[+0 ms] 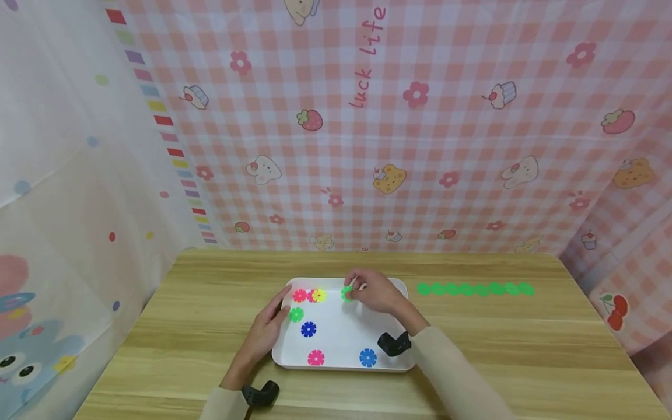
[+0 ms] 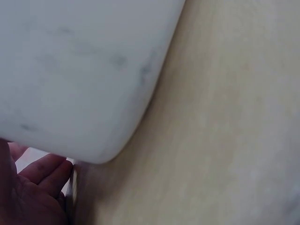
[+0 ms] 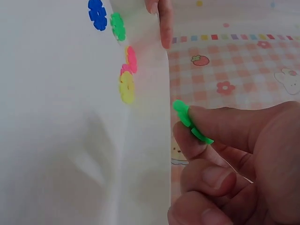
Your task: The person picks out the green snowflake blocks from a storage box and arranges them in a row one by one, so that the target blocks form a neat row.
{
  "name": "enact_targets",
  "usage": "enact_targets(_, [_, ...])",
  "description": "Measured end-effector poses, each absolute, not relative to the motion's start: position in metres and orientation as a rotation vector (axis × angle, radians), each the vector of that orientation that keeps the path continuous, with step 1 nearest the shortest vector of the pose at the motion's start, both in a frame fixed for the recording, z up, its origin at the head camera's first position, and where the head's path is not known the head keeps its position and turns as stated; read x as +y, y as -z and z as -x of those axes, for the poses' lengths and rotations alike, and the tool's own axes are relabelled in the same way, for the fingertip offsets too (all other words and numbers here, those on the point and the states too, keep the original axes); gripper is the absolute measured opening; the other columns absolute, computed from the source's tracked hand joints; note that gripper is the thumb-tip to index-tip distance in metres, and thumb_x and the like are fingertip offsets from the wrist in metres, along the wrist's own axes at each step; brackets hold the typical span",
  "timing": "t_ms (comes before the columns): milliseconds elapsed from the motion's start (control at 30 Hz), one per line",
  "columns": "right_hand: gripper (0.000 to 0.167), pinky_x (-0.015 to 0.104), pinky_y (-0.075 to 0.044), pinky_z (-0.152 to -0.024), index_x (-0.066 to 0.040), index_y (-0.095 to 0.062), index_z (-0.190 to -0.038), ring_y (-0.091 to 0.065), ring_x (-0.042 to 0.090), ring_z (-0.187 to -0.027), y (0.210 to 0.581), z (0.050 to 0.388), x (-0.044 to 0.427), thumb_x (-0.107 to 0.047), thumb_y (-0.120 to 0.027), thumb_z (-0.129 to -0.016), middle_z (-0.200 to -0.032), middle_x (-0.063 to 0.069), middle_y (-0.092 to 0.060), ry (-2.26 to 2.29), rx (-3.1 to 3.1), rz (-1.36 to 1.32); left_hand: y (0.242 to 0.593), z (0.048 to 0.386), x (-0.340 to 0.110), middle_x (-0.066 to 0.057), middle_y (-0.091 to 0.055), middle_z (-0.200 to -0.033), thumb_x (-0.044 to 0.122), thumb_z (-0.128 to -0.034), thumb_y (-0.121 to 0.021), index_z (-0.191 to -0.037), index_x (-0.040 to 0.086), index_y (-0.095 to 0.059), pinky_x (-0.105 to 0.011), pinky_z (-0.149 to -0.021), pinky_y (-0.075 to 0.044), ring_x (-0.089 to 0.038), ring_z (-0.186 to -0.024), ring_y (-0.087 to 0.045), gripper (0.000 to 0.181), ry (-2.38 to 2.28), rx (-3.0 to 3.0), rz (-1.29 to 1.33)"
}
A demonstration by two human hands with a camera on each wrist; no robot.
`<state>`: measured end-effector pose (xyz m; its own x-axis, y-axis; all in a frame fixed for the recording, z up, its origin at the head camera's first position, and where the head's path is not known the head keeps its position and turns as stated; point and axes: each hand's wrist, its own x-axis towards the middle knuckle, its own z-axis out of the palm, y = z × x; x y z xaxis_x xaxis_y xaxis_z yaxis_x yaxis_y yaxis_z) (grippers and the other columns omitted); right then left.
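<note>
My right hand pinches a green notched plastic disc between thumb and forefinger, above the far side of a white tray. At the tray's left side, my left hand grips the rim, its thumb over the edge and its fingers along the outside. Inside the tray lie a dark blue disc, a green disc, a yellow disc overlapping a pink one, a red-pink disc, a pink disc and a lighter blue disc.
Right of the tray, a row of several green discs lies on the wooden table. A pink checked cloth hangs behind the table's far edge. Each wrist carries a black camera mount.
</note>
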<state>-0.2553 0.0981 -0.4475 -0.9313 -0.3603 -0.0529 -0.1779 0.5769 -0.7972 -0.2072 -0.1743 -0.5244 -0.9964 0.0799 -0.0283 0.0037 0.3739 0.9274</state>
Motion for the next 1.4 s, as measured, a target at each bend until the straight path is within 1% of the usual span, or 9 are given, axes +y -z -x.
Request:
enact_targets(300, [0.014, 0.029, -0.048, -0.071, -0.013, -0.067, -0.102, -0.060, 0.017, -0.087, 0.445, 0.256, 0.127, -0.009, -0.072, -0.090, -0.088, 0.001, -0.062, 1.351, 2.624, 0.446, 0.522, 0.206, -0.173, -0.003, -0.023, -0.164, 0.021, -0.1070, -0.040, -0.155, 0.029, -0.034, -0.049, -0.123, -0.014, -0.026, -0.152, -0.017, 0.049, -1.718, 2.546, -0.064])
enact_targets(533, [0.018, 0.030, -0.048, -0.072, -0.012, -0.066, -0.108, -0.063, 0.019, -0.089, 0.443, 0.252, 0.151, -0.015, -0.071, -0.091, -0.092, 0.002, -0.065, 1.380, 2.637, 0.350, 0.523, 0.205, -0.173, -0.003, -0.023, -0.164, 0.021, -0.1072, -0.040, -0.155, 0.030, -0.034, -0.049, -0.123, -0.014, -0.026, -0.152, -0.017, 0.049, -1.723, 2.542, -0.057])
enact_targets(633, [0.020, 0.027, -0.046, -0.063, -0.011, -0.065, -0.109, -0.060, 0.020, -0.077, 0.443, 0.250, 0.163, -0.017, -0.071, -0.091, -0.093, 0.003, -0.065, 1.433, 2.602, 0.297, 0.524, 0.205, -0.174, -0.002, -0.023, -0.164, 0.021, -0.1072, -0.040, -0.155, 0.031, -0.034, -0.049, -0.123, -0.014, -0.025, -0.152, -0.017, 0.049, -1.729, 2.539, -0.054])
enact_targets(800, [0.023, 0.024, -0.038, -0.046, -0.003, -0.061, -0.110, -0.045, 0.015, -0.054, 0.446, 0.248, 0.186, -0.012, -0.070, -0.092, -0.088, 0.009, -0.062, 1.591, 2.492, 0.280, 0.524, 0.206, -0.173, -0.002, -0.024, -0.164, 0.022, -0.1072, -0.040, -0.155, 0.032, -0.034, -0.049, -0.123, -0.015, -0.025, -0.152, -0.017, 0.049, -1.719, 2.547, -0.046])
enact_targets(933, [0.022, 0.024, -0.040, -0.045, 0.000, -0.060, -0.112, -0.046, 0.013, -0.049, 0.448, 0.245, 0.205, -0.008, -0.067, -0.093, -0.084, 0.016, -0.063, 1.683, 2.444, 0.273, 0.522, 0.205, -0.173, -0.003, -0.024, -0.164, 0.022, -0.1071, -0.040, -0.155, 0.031, -0.034, -0.049, -0.122, -0.015, -0.026, -0.152, -0.017, 0.049, -1.713, 2.552, -0.040])
enact_targets(1033, [0.024, 0.027, -0.049, -0.050, 0.003, -0.059, -0.116, -0.053, 0.014, -0.054, 0.449, 0.243, 0.218, -0.006, -0.065, -0.094, -0.084, 0.017, -0.066, 1.735, 2.426, 0.240, 0.520, 0.205, -0.174, -0.003, -0.024, -0.164, 0.022, -0.1071, -0.040, -0.155, 0.031, -0.034, -0.049, -0.122, -0.015, -0.026, -0.152, -0.017, 0.049, -1.710, 2.556, -0.041])
enact_targets(1167, [0.028, 0.035, -0.060, -0.064, 0.007, -0.057, -0.120, -0.065, 0.019, -0.065, 0.448, 0.239, 0.237, -0.005, -0.063, -0.095, -0.089, 0.014, -0.069, 1.801, 2.422, 0.173, 0.520, 0.205, -0.175, -0.002, -0.023, -0.164, 0.022, -0.1073, -0.039, -0.155, 0.031, -0.034, -0.049, -0.122, -0.015, -0.025, -0.152, -0.017, 0.049, -1.705, 2.561, -0.047])
enact_targets(1300, [0.032, 0.039, -0.061, -0.074, 0.010, -0.054, -0.124, -0.071, 0.020, -0.075, 0.448, 0.235, 0.258, -0.006, -0.061, -0.097, -0.094, 0.014, -0.070, 1.824, 2.459, 0.139, 0.522, 0.205, -0.174, -0.002, -0.023, -0.165, 0.022, -0.1076, -0.039, -0.155, 0.031, -0.033, -0.048, -0.123, -0.015, -0.025, -0.152, -0.017, 0.049, -1.711, 2.554, -0.061])
enact_targets(1400, [0.035, 0.039, -0.061, -0.078, 0.008, -0.052, -0.129, -0.072, 0.019, -0.081, 0.450, 0.230, 0.277, -0.010, -0.059, -0.100, -0.098, 0.013, -0.069, 1.792, 2.489, 0.084, 0.523, 0.205, -0.174, -0.002, -0.023, -0.165, 0.021, -0.1075, -0.039, -0.155, 0.031, -0.033, -0.048, -0.123, -0.014, -0.025, -0.152, -0.016, 0.049, -1.727, 2.537, -0.069])
